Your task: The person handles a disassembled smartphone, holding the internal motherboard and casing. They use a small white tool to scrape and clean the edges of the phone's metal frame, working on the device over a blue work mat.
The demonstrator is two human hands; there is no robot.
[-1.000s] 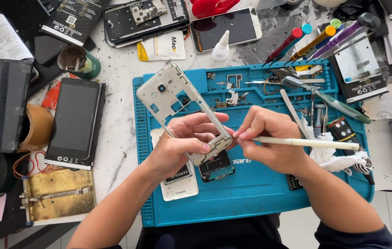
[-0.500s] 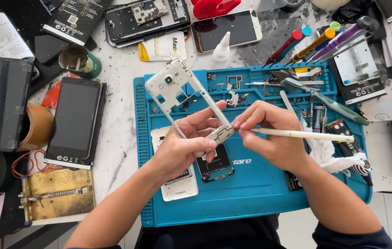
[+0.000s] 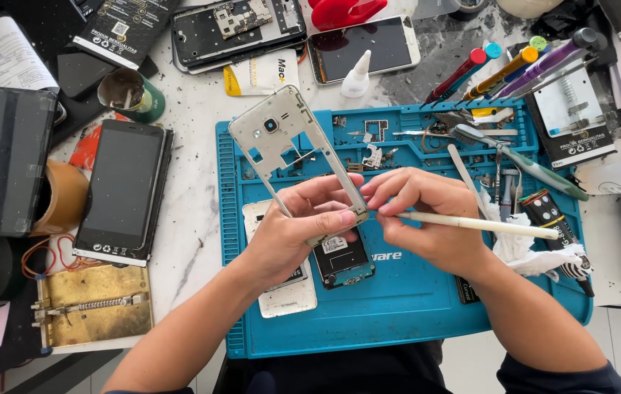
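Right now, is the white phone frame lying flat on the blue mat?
No, the left hand holds the white phone frame tilted up above the blue mat, while the right hand works at its lower end with a white stick tool.

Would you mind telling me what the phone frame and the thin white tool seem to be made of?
Phone frame: probably plastic with a pale metallic coat; thin rails and a soft sheen. White tool: likely matte plastic, plain off-white rod without shine, though it could be something else.

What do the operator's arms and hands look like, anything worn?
Both forearms are bare. The left hand and right hand have no gloves, rings or watch in view. Dark navy sleeves show only near the bottom edge, pushed up to the elbows. No cables or markings on either arm.
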